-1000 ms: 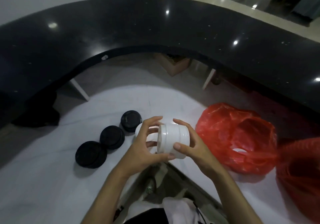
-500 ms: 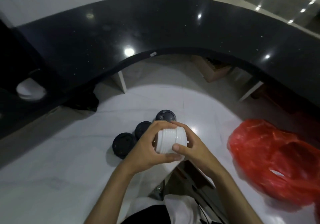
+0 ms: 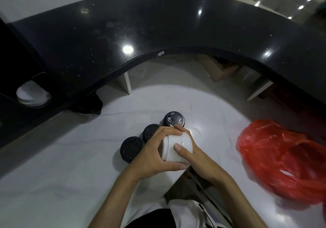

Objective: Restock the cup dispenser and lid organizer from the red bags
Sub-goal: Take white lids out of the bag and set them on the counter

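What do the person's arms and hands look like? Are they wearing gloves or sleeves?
No gloves and no sleeves show. Both forearms are bare right down to the bottom of the picture. The left hand and right hand have no rings, watch or bracelet that can be seen. The right thumbnail is short and plain.

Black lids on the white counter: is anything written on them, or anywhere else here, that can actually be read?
Farthest black lid: raised lettering curves along its rim, too small and blurred to read.
Other two black lids: no legible text.
White lid stack, red bag: no writing visible.
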